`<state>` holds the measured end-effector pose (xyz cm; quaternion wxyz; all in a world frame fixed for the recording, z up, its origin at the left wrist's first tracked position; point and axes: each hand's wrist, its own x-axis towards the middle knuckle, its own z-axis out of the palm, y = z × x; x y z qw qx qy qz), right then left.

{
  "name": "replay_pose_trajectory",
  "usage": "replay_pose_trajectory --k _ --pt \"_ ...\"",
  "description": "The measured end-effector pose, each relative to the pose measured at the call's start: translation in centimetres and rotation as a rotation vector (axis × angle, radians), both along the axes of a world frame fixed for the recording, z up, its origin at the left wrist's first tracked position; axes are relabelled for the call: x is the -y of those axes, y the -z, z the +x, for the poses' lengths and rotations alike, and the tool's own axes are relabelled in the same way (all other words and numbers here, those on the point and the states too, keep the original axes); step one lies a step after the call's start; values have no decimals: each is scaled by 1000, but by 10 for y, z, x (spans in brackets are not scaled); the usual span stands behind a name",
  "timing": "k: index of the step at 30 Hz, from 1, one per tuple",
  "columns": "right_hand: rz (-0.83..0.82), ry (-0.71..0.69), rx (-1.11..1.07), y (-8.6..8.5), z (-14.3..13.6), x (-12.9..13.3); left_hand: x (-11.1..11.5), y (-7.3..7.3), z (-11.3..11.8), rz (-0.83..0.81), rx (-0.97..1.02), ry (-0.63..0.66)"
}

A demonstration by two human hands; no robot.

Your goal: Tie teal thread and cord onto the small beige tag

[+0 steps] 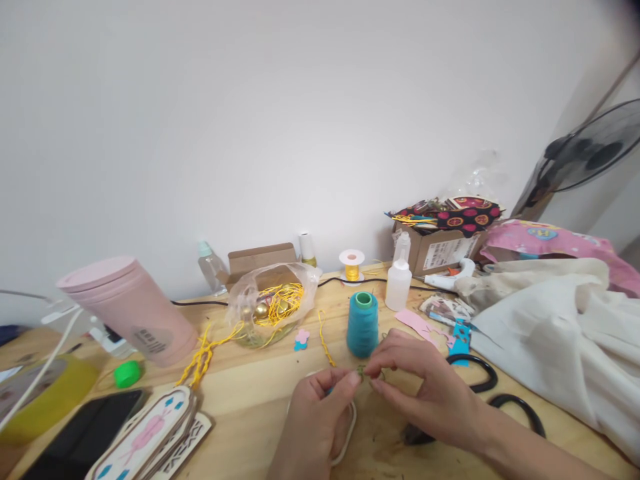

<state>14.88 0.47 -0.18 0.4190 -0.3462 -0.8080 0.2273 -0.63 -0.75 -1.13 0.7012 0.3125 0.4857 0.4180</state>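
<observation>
Low in the middle of the head view, my left hand (pixel 320 413) is closed, thumb against fingers, on a short piece of thin green cord (pixel 361 372). My right hand (pixel 425 387) faces it, thumb and fingertips pinched at the cord's other side. Partly hidden under my left hand is a wooden tag (pixel 346 437) with a pale rim. A yellow cord (pixel 325 340) runs up the table from near my left fingertips. Just beyond the hands stands a teal thread cone (pixel 363 325). Black-handled scissors (pixel 493 387) lie beneath and beside my right forearm.
To the left are a pink tumbler (pixel 130 310), stacked decorated wooden tags (pixel 150 433), a phone (pixel 83 433) and a tape roll (pixel 50 393). Behind lie a plastic bag of yellow cords (pixel 275 300) and a glue bottle (pixel 399 287). White cloth (pixel 550 333) covers the right side.
</observation>
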Motion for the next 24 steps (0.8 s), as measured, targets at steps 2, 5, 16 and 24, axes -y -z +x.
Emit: replay_pose_trajectory --k 2,5,16,24 --pt "14 8 0 1 -1 -1 0 1 0 -18 -29 -35" --pt "33 45 -9 2 -3 -1 -1 3 0 1 -80 -82" --pt "37 101 10 4 -7 -1 -2 4 3 133 -318 -117" --pt "98 22 6 4 0 -3 -4 7 3 116 -309 -58"
